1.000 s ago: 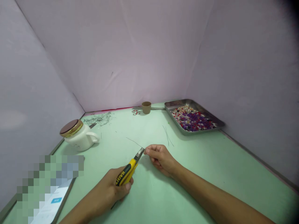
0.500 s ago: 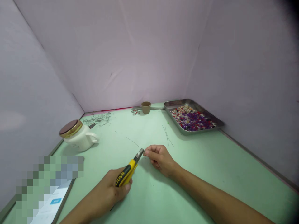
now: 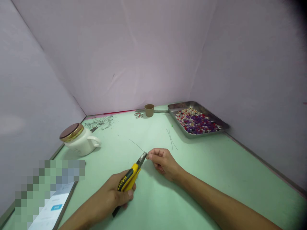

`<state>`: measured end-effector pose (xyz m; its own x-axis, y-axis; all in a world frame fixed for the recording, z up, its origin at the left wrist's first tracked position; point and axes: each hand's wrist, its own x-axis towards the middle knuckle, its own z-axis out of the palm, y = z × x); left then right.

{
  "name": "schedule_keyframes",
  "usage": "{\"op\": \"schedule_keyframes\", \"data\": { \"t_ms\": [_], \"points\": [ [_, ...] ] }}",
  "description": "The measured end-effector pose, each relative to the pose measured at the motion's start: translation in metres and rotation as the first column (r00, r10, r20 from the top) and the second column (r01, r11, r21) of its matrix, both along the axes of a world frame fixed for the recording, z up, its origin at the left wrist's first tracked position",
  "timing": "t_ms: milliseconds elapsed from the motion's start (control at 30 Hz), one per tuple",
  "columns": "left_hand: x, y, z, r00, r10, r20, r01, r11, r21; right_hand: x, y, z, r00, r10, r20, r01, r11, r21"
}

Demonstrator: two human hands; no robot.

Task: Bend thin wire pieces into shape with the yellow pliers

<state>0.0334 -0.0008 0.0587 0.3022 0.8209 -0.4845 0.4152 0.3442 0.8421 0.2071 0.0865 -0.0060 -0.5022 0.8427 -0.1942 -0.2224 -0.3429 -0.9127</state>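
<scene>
My left hand (image 3: 112, 195) is wrapped round the yellow-and-black handles of a pair of pliers (image 3: 132, 176). The metal jaws point up and right, and their tip meets a thin wire (image 3: 136, 144) that stretches away to the upper left. My right hand (image 3: 164, 163) is closed in a pinch right at the jaw tip, with thumb and forefinger on the end of the wire. What exactly lies between those fingertips is mostly hidden. Two loose wires (image 3: 170, 139) lie on the green table just beyond my right hand.
A metal tray (image 3: 192, 135) of mixed beads stands at the back right. Near the back wall are a small brown cup (image 3: 149, 110), a few beads (image 3: 138, 115) and a heap of wire pieces (image 3: 102, 122). On the left are a lidded white mug (image 3: 82, 145) and a phone (image 3: 51, 207).
Both hands stay nearly in place at the wire. The black lower end of the pliers' handle now shows more below my left hand. The whole view has shifted slightly.
</scene>
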Motion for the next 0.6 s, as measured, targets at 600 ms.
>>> {"op": "schedule_keyframes", "data": {
  "t_ms": [600],
  "points": [
    [-0.002, -0.0016, -0.0025, 0.998, 0.028, -0.053, -0.028, 1.0, -0.011, -0.0003, -0.0012, 0.0011, 1.0, 0.009, -0.005, -0.009, 1.0, -0.01]
  ]
}}
